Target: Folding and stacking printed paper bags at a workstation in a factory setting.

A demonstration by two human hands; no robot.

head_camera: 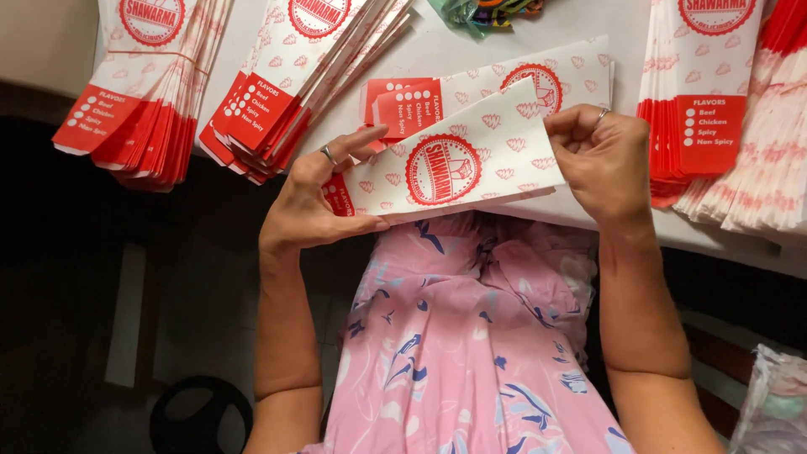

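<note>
A white paper sleeve (471,160) with a red round emblem and a red end panel lies tilted at the table's near edge, held at both ends. My left hand (315,197), a ring on one finger, grips its red left end between thumb and fingers. My right hand (601,160), also ringed, pinches its right end. Under and behind it lie two more of the same sleeves (504,84) on the white table (521,38).
Fanned stacks of the same red-and-white sleeves lie at the far left (139,92), the centre left (286,84) and the right (723,101). A colourful wrapper (483,13) sits at the top. A pink patterned dress (471,336) covers my lap; a plastic bag (777,403) is low right.
</note>
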